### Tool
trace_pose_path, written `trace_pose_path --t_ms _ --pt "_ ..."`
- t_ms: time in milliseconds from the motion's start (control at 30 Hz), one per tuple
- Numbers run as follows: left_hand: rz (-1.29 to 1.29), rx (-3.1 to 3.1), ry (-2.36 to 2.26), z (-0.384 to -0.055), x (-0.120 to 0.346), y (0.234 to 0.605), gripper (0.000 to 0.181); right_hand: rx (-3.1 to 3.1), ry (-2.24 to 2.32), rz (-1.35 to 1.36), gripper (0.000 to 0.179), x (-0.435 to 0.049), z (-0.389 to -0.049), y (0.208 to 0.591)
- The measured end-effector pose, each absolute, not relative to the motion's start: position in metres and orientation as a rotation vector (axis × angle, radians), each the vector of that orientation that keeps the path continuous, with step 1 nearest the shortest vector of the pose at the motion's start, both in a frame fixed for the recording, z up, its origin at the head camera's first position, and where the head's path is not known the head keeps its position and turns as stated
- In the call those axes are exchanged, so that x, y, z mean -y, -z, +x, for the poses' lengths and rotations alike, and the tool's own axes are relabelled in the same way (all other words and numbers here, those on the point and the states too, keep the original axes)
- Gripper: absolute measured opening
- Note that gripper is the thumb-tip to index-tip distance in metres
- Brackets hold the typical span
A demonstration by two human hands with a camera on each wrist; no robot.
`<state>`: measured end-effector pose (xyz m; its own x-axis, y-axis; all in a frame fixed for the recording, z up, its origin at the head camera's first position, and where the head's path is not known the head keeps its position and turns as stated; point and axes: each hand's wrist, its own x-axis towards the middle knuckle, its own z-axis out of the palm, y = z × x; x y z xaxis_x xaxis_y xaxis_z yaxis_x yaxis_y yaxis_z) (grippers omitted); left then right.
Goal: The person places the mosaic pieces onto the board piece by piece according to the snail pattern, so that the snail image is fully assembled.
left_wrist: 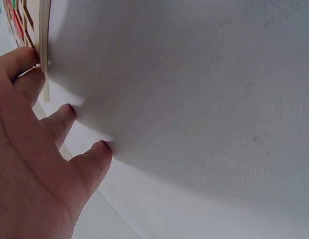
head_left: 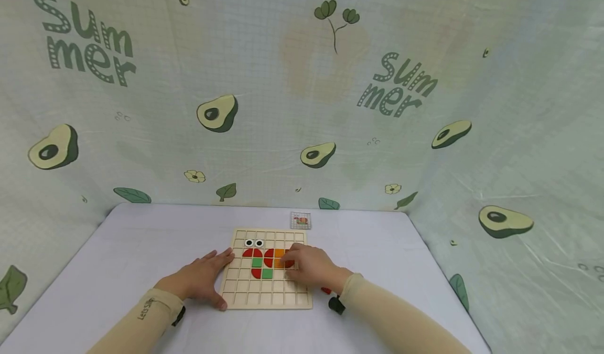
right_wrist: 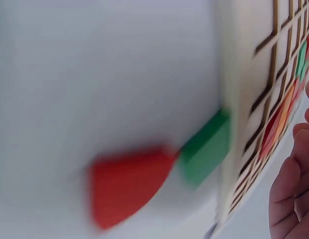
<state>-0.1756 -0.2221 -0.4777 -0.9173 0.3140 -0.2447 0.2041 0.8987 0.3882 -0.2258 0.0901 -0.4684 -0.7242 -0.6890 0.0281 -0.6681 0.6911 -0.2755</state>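
A wooden grid board (head_left: 264, 300) lies on the table with colored pieces set in its squares. Two black-and-white eye pieces (head_left: 254, 243) sit near its top. Below them are red quarter-round pieces (head_left: 268, 258), green squares (head_left: 267, 274) and orange pieces (head_left: 279, 253). My left hand (head_left: 200, 278) is spread along the board's left edge, index fingertip and thumb touching it. Over the right part of the board, my right hand (head_left: 309, 265) has its fingertips at the orange and red pieces, partly covering them. Whether it pinches a piece is hidden.
A small picture card (head_left: 300, 220) lies behind the board. Beside the board's right edge are a loose red quarter-round piece (right_wrist: 129, 186) and a green block (right_wrist: 207, 147), partly under my right wrist. Printed cloth (head_left: 269, 107) hangs behind the white table (head_left: 151, 238).
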Motion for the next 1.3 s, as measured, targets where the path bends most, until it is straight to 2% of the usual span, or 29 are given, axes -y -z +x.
trace_pose_path --t_ms 267,500,800,1300 --pt "0.381 -2.754 -0.539 -0.174 0.222 0.473 0.121 -2.825 0.437 -1.018 0.026 -0.14 -0.223 0.469" --pt "0.376 -2.751 -0.544 -0.173 0.221 0.472 0.121 -2.76 0.492 -0.943 0.029 -0.163 -0.217 0.474" --pt "0.389 -2.75 -0.548 -0.174 0.222 0.473 0.121 -2.786 0.422 -1.037 0.026 -0.164 -0.21 0.476" --pt "0.385 -2.758 -0.544 -0.173 0.221 0.474 0.121 -2.853 0.381 -0.976 0.027 -0.163 -0.214 0.479"
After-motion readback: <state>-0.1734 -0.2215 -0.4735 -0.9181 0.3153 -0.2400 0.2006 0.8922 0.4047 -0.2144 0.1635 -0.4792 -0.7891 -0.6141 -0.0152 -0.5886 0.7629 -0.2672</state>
